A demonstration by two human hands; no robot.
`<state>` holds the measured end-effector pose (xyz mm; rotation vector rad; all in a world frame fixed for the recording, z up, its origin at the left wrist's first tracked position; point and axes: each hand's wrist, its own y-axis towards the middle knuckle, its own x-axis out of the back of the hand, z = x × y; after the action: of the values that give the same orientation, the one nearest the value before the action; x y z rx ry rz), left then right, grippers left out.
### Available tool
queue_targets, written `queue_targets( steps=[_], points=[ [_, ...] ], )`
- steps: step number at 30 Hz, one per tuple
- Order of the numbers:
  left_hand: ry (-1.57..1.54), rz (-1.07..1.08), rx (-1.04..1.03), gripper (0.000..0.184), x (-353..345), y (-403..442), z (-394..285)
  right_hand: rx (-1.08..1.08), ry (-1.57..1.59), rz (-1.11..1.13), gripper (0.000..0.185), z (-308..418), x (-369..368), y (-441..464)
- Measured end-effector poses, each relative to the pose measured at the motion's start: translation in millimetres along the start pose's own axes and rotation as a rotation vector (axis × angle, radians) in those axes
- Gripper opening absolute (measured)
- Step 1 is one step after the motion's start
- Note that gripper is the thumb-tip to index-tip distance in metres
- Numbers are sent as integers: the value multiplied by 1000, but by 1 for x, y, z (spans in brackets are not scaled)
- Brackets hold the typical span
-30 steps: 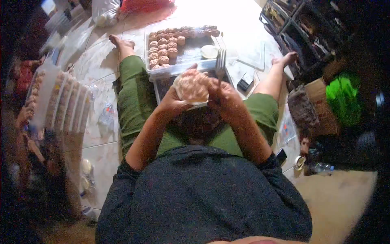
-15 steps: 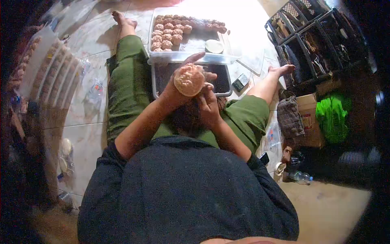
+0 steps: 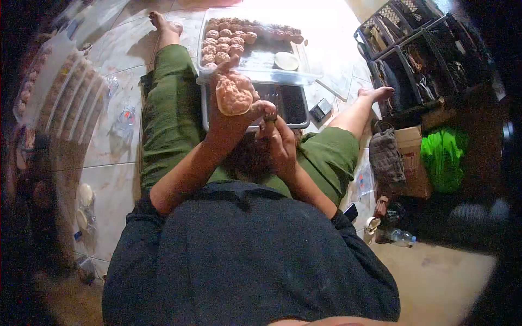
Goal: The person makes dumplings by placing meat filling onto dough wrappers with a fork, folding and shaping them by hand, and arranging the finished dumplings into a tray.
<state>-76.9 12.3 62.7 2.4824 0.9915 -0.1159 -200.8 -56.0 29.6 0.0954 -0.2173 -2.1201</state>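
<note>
My left hand (image 3: pixel 225 126) holds up a round wrapper topped with pinkish meat filling (image 3: pixel 235 95), over the near edge of a dark-bottomed tray (image 3: pixel 293 104). Close to its right, my right hand (image 3: pixel 279 141) is closed on a fork (image 3: pixel 271 111) whose tines point up and away. Beyond the tray, a clear plastic box (image 3: pixel 261 75) holds rows of filled pieces (image 3: pixel 223 47) along its left and far sides. A pale round stack (image 3: pixel 286 61) lies inside the box at the right.
Stacked trays of pieces (image 3: pixel 73 100) stand at the left. A small black scale (image 3: pixel 321 110) is right of the tray. Black crates (image 3: pixel 416 65), a cardboard box (image 3: pixel 413 163), a green bag (image 3: pixel 443 160) and a plastic bottle (image 3: pixel 401 237) lie at the right.
The view has shifted since the first frame. My left hand has moved the filled wrapper left and tilted it. The fork, hardly visible half a second ago, now shows upright in my right hand.
</note>
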Motion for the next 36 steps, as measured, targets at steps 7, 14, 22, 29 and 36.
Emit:
queue_targets(
  steps=[7,14,22,29,36],
  points=[
    [22,-93,-99,77,-14,-1,9,165,-168,-5,31,15,-4,17],
    [690,7,-508,83,-22,-4,3,157,-236,-92,25,9,8,14],
    [226,211,-421,97,1,15,-8,241,-516,36,9,34,23,20],
    [-55,225,-392,91,-3,21,6,13,-112,-329,14,25,11,8],
    [127,118,-284,92,2,15,9,17,-282,-170,19,42,2,15]
  ],
)
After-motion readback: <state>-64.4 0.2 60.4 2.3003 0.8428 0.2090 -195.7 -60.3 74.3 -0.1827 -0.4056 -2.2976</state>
